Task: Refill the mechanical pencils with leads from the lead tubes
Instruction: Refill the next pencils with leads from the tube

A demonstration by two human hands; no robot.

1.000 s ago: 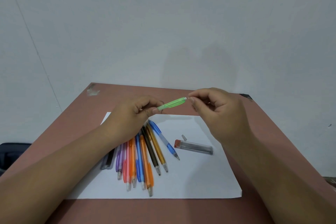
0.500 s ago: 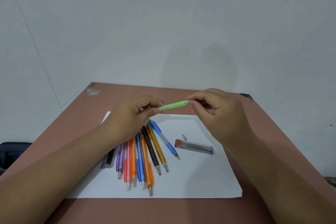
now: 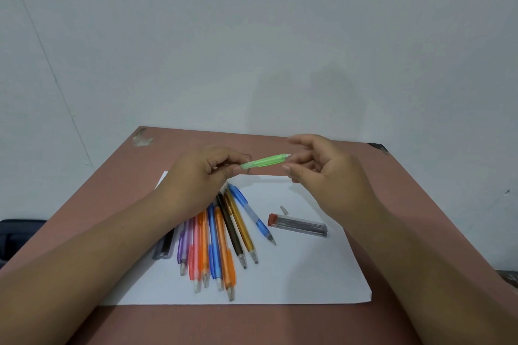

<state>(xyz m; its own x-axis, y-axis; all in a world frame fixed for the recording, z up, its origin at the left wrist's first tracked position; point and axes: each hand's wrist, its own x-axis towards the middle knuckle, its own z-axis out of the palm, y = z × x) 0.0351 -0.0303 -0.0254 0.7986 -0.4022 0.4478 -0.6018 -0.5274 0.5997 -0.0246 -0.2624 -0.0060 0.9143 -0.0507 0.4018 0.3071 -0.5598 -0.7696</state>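
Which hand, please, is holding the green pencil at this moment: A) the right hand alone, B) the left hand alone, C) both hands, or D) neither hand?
B: the left hand grips the green pencil at its lower end, while the right hand is open beside the pencil's far tip and not touching it.

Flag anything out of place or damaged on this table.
A small loose cap lies alone on the white paper, just above the lead tube. The table surface is chipped at its far left corner. Nothing spilled.
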